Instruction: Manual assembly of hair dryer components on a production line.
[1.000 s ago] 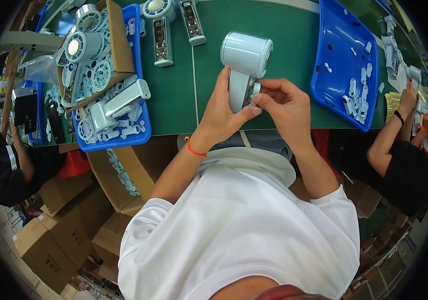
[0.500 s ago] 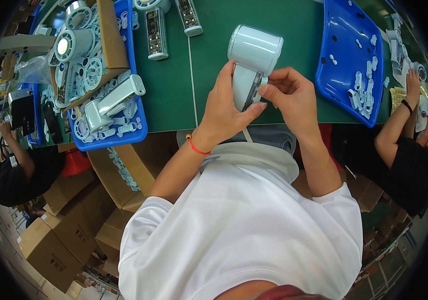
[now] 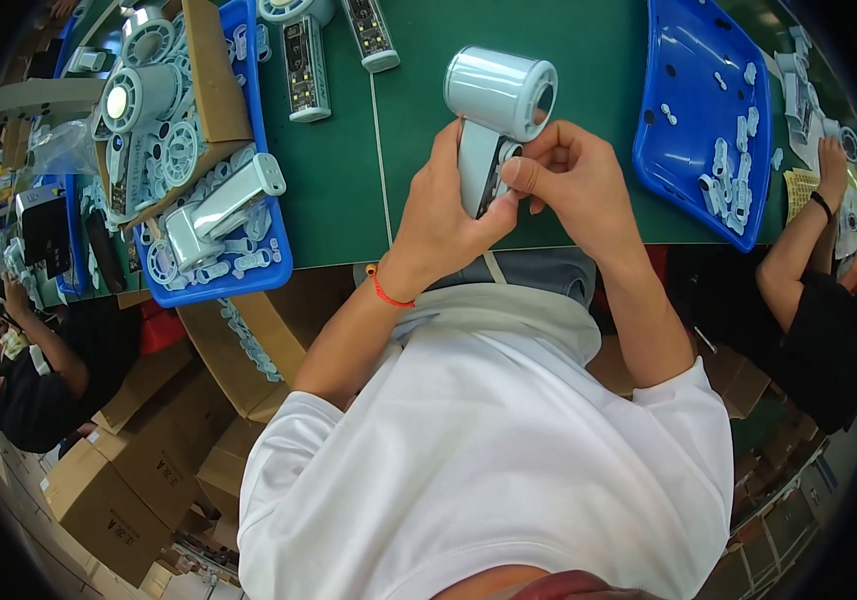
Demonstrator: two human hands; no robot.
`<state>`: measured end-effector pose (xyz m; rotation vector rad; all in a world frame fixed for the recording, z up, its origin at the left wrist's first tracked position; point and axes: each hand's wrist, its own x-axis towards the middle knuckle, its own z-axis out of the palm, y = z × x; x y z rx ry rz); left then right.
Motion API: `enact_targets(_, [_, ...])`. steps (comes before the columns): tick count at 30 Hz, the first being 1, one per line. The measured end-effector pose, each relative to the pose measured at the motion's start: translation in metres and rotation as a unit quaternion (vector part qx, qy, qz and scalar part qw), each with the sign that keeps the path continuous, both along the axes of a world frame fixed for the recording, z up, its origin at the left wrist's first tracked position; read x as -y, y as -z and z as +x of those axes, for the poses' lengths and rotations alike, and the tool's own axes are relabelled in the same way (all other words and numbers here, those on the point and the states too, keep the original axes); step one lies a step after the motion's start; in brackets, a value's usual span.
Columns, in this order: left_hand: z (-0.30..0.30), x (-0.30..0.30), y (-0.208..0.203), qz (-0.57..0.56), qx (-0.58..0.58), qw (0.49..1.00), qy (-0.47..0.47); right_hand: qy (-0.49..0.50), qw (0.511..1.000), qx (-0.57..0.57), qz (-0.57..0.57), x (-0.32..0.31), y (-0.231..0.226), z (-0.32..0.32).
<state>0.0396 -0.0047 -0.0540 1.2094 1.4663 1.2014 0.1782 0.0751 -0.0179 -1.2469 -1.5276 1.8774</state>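
A pale blue-white handheld fan housing [image 3: 489, 88], with a cylinder head and a flat handle, is held above the green table. My left hand [image 3: 439, 220] is closed around the handle, fingers on its left side and thumb across its lower end. Along the handle's right side runs a dark slot with small parts inside. At this slot, just under the head, the thumb and fingers of my right hand [image 3: 579, 190] pinch a small light-coloured piece. Those fingertips mostly cover the piece, so its kind cannot be made out.
On the left, a blue tray [image 3: 284, 262] bears a cardboard box [image 3: 226, 75] of fan parts and loose clips. Two handles with circuit boards [image 3: 305, 70] lie at the back. To the right, a blue tray [image 3: 679, 150] contains small pale pieces. Co-workers sit at both sides.
The fan housing has turned slightly and shifted left, so the round end of its head now shows. My right fingertips have moved up and left along the slot.
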Motion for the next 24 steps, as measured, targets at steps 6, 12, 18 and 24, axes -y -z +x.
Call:
enact_targets(6, [0.005, -0.001, -0.002, 0.030, -0.047, 0.998, -0.025, -0.017, 0.999, 0.025, 0.037, 0.000, -0.002, 0.003])
enact_targets(12, [0.005, -0.002, -0.006, 0.038, -0.064, 0.997, -0.028, -0.016, 0.996, 0.040, 0.081, 0.004, -0.003, 0.003])
enact_targets(18, [0.004, -0.003, -0.002, 0.026, -0.035, 0.999, -0.022, -0.021, 0.996, 0.033, 0.077, 0.001, -0.004, 0.004])
enact_targets(24, [0.004, -0.004, 0.002, 0.043, -0.003, 0.999, 0.001, -0.018, 0.998, -0.022, 0.061, -0.001, 0.013, 0.012])
